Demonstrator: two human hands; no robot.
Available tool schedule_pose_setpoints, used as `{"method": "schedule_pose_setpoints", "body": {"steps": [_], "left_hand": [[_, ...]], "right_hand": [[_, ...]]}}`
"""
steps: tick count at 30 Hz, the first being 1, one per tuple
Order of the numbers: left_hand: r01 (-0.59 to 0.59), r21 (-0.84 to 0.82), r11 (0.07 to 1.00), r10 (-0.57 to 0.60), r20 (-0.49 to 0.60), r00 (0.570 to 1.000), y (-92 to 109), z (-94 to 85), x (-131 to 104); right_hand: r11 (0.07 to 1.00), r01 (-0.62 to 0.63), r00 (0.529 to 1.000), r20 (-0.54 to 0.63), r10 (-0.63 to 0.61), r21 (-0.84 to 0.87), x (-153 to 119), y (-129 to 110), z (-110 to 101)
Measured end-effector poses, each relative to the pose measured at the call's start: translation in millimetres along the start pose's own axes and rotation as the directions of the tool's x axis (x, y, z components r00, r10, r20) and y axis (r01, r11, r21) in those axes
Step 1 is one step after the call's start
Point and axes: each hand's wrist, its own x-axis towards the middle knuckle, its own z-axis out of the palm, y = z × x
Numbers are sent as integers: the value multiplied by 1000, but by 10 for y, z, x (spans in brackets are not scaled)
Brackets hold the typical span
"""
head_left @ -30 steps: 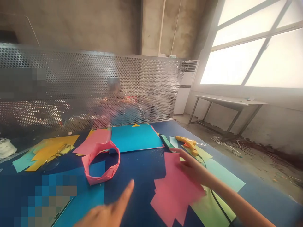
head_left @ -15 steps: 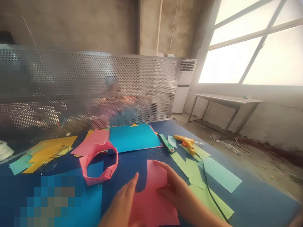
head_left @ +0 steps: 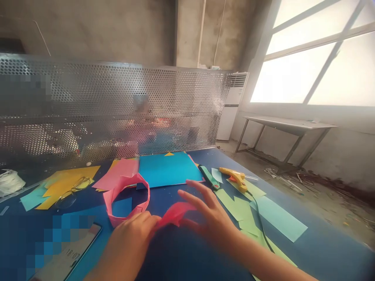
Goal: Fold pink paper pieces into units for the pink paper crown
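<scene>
Both hands on a pink sheet, low centre of the blue table.

The left hand [head_left: 129, 238] pinches the near-left end of the pink sheet [head_left: 175, 214]; the right hand [head_left: 212, 218], fingers spread wide, lies flat against its right side, holding nothing. The sheet is raised between them, blurred, its long axis running left to right; the left hand alone grips it. A pink loop [head_left: 129, 199] sits just left, touching or nearly touching the left knuckles. Beyond lie blue paper [head_left: 168, 169], a green cutter [head_left: 208, 177], a glue gun [head_left: 236, 178] with cord, green strips [head_left: 237, 205]. A phone [head_left: 70, 255] near left shows "18:07".
</scene>
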Motion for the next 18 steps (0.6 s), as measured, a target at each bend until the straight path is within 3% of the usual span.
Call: {"method": "schedule_pose_setpoints", "body": {"steps": [6,13,18], "left_hand": [[23,-2,1000,-23,36,999,-45,52,85],[33,36,999,-35,31,999,-44,-19,90],[41,71,997,-45,43,998,-51,-41,67]], "right_hand": [[1000,17,989,145,-15,-16,19,65,-48],[958,-274,949,186,255,81,59,209,-51],[898,-390,897,304,321,204,62,269,-62]]}}
